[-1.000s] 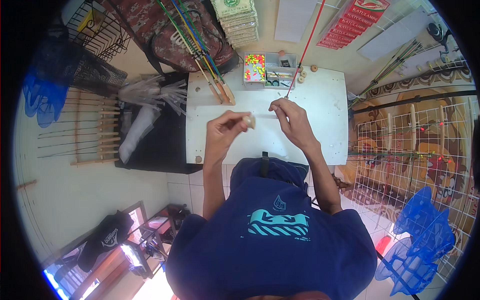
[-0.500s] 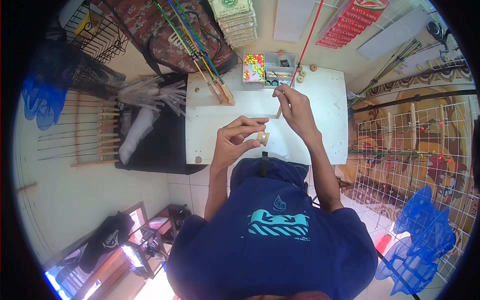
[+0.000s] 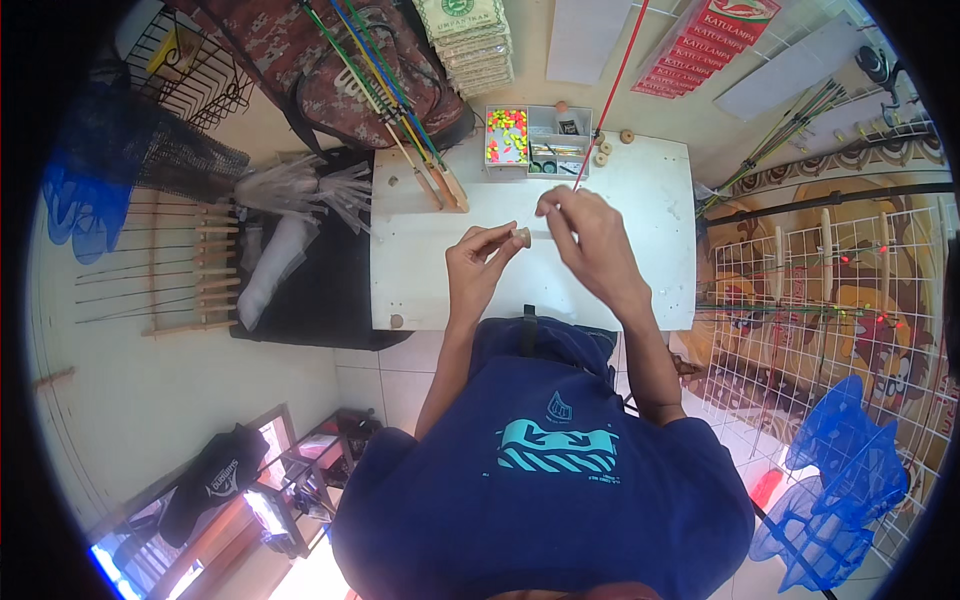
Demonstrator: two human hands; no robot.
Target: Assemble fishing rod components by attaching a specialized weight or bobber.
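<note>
My left hand (image 3: pixel 480 272) pinches a small wooden spool (image 3: pixel 523 237) between thumb and fingers above the white table. To its right, my right hand (image 3: pixel 598 245) is closed with thumb and fingertips drawn together. Whatever lies in that pinch is too fine or too hidden to make out. A thin red fishing rod (image 3: pixel 608 105) slants down from the top edge to behind my right hand, which covers its lower end. Several similar wooden spools (image 3: pixel 627 136) rest near the back of the table, right of a compartment box (image 3: pixel 560 117) holding red and yellow bits.
The white table (image 3: pixel 430 270) spans the middle. Bundled rods in a wooden stand (image 3: pixel 452 190) occupy its left side, before a camouflage bag (image 3: pixel 385 60). Clear plastic bags (image 3: pixel 280 260) lie on a black surface at left. A wire rack (image 3: pixel 800 340) with blue nets (image 3: pixel 845 450) stands right.
My left hand has turned and shifted slightly up, still holding the spool. My right hand has moved a little down and right, now covering the rod's lower end.
</note>
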